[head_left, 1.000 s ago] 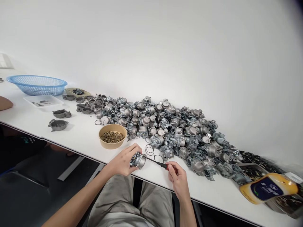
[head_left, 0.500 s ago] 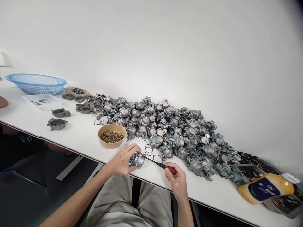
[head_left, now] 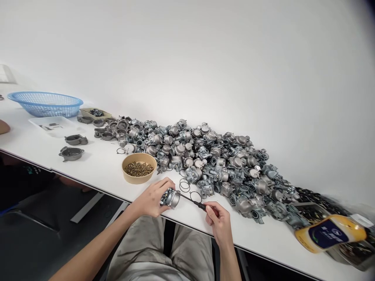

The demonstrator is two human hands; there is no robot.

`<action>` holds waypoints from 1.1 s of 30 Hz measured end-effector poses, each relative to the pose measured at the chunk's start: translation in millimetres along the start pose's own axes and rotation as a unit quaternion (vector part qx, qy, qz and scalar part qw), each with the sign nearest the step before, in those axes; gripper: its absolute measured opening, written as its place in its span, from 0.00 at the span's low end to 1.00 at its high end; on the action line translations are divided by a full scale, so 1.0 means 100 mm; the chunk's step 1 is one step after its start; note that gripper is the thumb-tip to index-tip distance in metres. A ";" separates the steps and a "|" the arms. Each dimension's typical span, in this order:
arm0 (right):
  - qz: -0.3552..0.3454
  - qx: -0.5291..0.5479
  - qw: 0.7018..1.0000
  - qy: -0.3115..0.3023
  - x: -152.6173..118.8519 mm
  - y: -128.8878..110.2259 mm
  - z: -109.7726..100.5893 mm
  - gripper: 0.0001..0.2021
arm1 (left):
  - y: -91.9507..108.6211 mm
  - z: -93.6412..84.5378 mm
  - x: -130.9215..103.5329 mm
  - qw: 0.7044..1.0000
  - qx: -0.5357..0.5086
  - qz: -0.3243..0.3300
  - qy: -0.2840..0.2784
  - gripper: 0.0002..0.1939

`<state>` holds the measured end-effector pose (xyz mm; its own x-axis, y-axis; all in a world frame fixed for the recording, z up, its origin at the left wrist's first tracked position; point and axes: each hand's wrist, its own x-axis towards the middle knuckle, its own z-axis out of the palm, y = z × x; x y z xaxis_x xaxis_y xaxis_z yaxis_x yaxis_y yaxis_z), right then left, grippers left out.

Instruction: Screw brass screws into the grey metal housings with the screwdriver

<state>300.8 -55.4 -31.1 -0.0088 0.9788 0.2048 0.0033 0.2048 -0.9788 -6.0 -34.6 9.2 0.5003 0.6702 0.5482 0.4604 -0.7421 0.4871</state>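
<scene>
Near the table's front edge, my left hand (head_left: 154,198) is closed round a grey metal carburetor (head_left: 170,198), its rounded bowl turned to the right. My right hand (head_left: 218,220) grips the handle of a screwdriver (head_left: 199,204), a dark red one with a black collar. The shaft runs left to the carburetor, and its tip meets the upper edge of the bowl; the screw there is too small to make out. Just beyond the carburetor lie thin black rubber rings (head_left: 184,186). A tan paper bowl (head_left: 139,179) of small brass-coloured screws stands behind my left hand.
A large heap of carburetors (head_left: 205,152) spreads along the wall. Loose bowl castings (head_left: 71,153), a clear tray (head_left: 54,127) and a blue basket (head_left: 45,104) are at left. On the right, a yellow bottle (head_left: 331,234) lies across a metal tray (head_left: 356,257). Another person's arm (head_left: 4,127) shows far left.
The fingers of my right hand have shifted round the screwdriver handle, covering more of it. The carburetor stays in my left hand, nearly still.
</scene>
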 end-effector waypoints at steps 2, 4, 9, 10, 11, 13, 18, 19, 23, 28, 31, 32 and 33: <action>0.009 0.007 1.000 -0.003 0.01 -0.01 0.01 0.14 | 0.00 0.00 0.00 1.000 0.001 -0.001 0.002 0.27; 0.010 0.007 1.000 0.001 0.01 -0.01 0.01 0.15 | 0.01 0.00 0.00 1.000 0.001 -0.002 0.005 0.27; -0.017 -0.010 1.000 0.020 -0.01 0.02 0.00 0.14 | 0.03 -0.01 0.01 1.000 -0.002 -0.004 0.003 0.28; -0.021 -0.013 0.999 0.020 -0.01 0.02 0.00 0.14 | 0.03 -0.01 0.01 1.000 -0.003 -0.005 0.002 0.28; -0.025 -0.015 0.999 0.020 -0.01 0.03 0.00 0.14 | 0.03 0.00 0.01 1.000 -0.005 -0.007 0.002 0.28; -0.030 -0.015 0.999 0.025 -0.02 0.04 0.00 0.14 | 0.02 0.01 0.02 1.000 -0.012 -0.012 0.007 0.28; -0.057 -0.027 0.991 0.120 -0.01 0.03 0.04 0.17 | -0.01 0.04 0.03 0.998 -0.028 -0.037 0.052 0.28; -0.062 -0.031 0.988 0.140 -0.01 0.02 0.05 0.18 | -0.01 0.05 0.03 0.996 -0.028 -0.047 0.065 0.27; -0.059 -0.094 0.980 0.164 0.00 -0.04 0.09 0.18 | -0.01 0.06 0.03 0.992 -0.025 -0.078 0.100 0.25; -0.042 -0.144 0.980 0.130 0.01 -0.07 0.12 0.19 | -0.03 0.08 0.03 0.991 -0.023 -0.079 0.102 0.25; -0.039 -0.136 0.983 0.119 0.01 -0.07 0.14 0.20 | 0.00 0.09 0.03 0.992 -0.025 -0.069 0.107 0.24; -0.039 -0.133 0.983 0.117 0.01 -0.07 0.15 0.20 | 0.02 0.09 0.02 0.991 -0.029 -0.064 0.113 0.24; -0.040 -0.133 0.984 0.115 0.00 -0.06 0.15 0.19 | 0.03 0.08 0.03 0.990 -0.035 -0.059 0.123 0.24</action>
<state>286.1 -56.3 -24.9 0.2076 0.9290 0.3062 0.2732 0.2455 -0.9301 2.6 -35.0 7.0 0.2490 0.7364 0.6290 0.4496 -0.6632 0.5984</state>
